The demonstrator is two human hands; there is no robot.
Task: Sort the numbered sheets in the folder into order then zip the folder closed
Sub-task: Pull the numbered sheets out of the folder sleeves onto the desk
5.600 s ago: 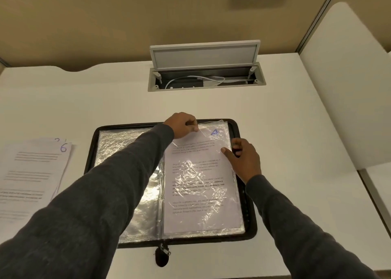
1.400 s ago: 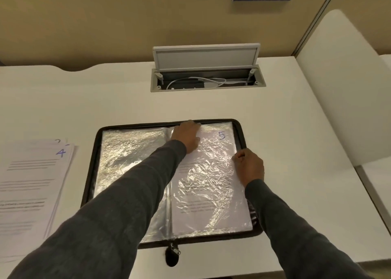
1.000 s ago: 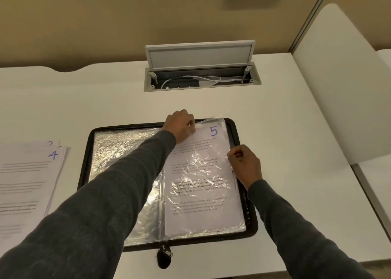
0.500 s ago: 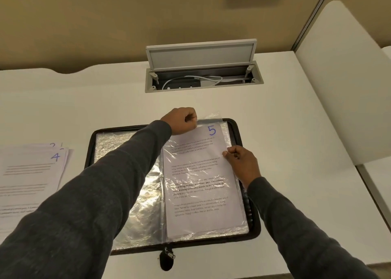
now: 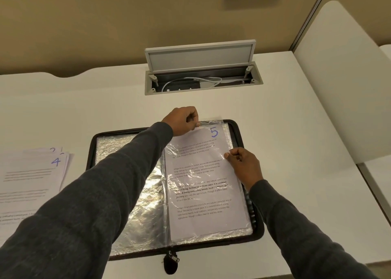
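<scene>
Left hand: the left hand (image 5: pixel 184 121) has its fingers (image 5: pixel 193 122) curled with the thumb into a pinch on the far left corner of the white printed sheet marked 5 (image 5: pixel 201 173). This is where the sheet meets the mouth of the clear crinkled plastic sleeve (image 5: pixel 213 123). Which layer is gripped cannot be told for certain.
Right hand: the right hand (image 5: pixel 243 164) pinches the right edge of the sleeve between thumb and curled fingers (image 5: pixel 232 154).
Purpose of grip: probably one hand anchors the sleeve while the other slides the sheet along it, so the thin plastic does not bunch.
Task item location: the sheet lies between the two pinches, inside the right half of the black zip-around fabric folder (image 5: pixel 92 152), which lies open flat on the white worktop (image 5: pixel 296 130).
Loose stack: the pile of white sheets topped by 4 (image 5: pixel 31 173) rests well left of the left fingers, probably removed for re-ordering.
Zip: the black zip pull (image 5: pixel 171 261) hangs on the near side of both hands, unused.
Progress: sorting is under way; closing is not yet begun.
</scene>
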